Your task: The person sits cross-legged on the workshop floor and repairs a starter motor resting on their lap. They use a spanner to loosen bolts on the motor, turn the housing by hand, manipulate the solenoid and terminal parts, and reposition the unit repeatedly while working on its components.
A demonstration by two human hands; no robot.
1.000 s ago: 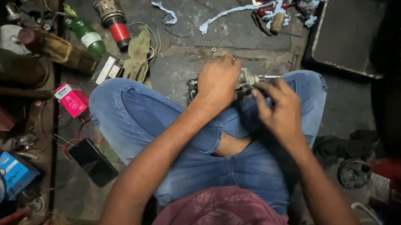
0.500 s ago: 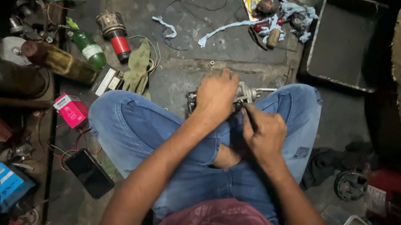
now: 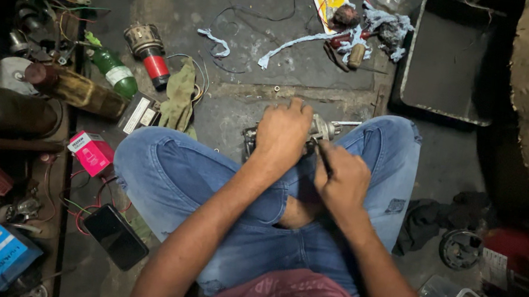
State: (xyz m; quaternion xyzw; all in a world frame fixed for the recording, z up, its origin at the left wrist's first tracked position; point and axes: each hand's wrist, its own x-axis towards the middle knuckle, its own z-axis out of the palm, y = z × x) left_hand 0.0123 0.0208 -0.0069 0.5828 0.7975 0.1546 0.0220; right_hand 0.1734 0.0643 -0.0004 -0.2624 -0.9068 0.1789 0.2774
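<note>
Hands [image 3: 313, 157] unmoved, motor [image 3: 319, 131] midfloor.

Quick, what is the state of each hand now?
Left hand: closed over the metal part.
Right hand: closed on a thin dark tool.

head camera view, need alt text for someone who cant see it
A person in blue jeans sits cross-legged on a concrete floor, left hand gripping a small metal part while the right hand works on it with a thin tool. Bottles, wires and a phone lie around.
</note>
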